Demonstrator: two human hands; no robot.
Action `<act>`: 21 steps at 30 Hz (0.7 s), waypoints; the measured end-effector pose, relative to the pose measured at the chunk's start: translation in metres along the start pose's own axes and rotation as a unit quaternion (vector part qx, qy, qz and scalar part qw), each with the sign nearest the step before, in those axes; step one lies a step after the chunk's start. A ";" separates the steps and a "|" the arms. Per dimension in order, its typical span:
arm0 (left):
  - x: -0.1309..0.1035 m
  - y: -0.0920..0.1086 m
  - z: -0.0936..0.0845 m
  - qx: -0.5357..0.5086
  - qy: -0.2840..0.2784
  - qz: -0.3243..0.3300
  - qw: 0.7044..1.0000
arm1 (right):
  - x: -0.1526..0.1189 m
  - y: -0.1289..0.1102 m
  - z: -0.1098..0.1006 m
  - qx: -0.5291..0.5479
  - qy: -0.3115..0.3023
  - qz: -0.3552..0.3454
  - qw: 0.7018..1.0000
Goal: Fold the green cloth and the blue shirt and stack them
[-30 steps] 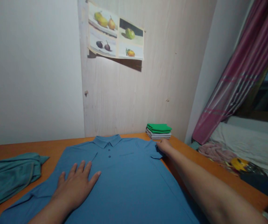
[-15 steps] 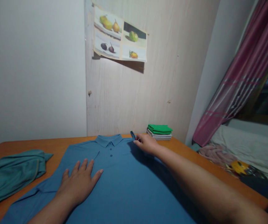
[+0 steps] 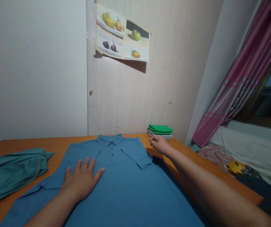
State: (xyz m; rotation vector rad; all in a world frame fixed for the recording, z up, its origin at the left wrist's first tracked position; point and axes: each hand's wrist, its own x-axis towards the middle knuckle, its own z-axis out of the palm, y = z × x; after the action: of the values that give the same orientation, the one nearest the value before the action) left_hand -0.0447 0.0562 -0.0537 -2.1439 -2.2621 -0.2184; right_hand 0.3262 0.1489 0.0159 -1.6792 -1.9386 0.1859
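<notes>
A blue polo shirt (image 3: 126, 186) lies spread on the orange table, its collar and buttons at the far end. Its right-hand sleeve (image 3: 137, 154) is folded inward over the front, with the cuff slanting across the chest. My left hand (image 3: 80, 181) rests flat on the left chest of the shirt, fingers spread. Off the shirt's right shoulder, my right hand (image 3: 160, 145) hovers with curled fingers, nothing visible in them. It is apart from the cloth and just in front of a small stack of folded clothes (image 3: 160, 130), green on top.
A crumpled teal garment (image 3: 14, 173) lies on the table (image 3: 60, 143) at the left. Behind stands a panelled wall with a fruit poster (image 3: 122, 34). To the right are a pink curtain (image 3: 234, 82) and a surface with white bedding (image 3: 241, 142) and a yellow item.
My right hand has let go of the sleeve and moved right, off the shirt. The sleeve now lies folded flat on the chest. My left hand stays in place.
</notes>
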 end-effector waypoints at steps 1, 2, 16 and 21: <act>0.000 0.000 0.000 -0.001 0.000 -0.001 1.000 | -0.006 0.004 -0.001 -0.004 -0.013 -0.004 1.000; 0.000 0.000 0.000 -0.004 0.000 -0.002 1.000 | -0.012 0.008 -0.002 -0.008 -0.027 -0.008 1.000; 0.001 -0.001 -0.003 0.005 -0.015 -0.002 1.000 | -0.064 0.036 0.003 -0.155 -0.064 0.025 0.986; 0.001 0.001 -0.005 0.007 -0.015 -0.003 1.000 | -0.064 0.028 -0.004 -0.195 -0.040 0.028 0.980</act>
State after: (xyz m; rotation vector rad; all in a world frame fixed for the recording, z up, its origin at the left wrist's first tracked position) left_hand -0.0443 0.0567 -0.0485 -2.1499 -2.2791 -0.1715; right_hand 0.3560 0.0927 -0.0140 -2.0028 -2.0889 -0.1172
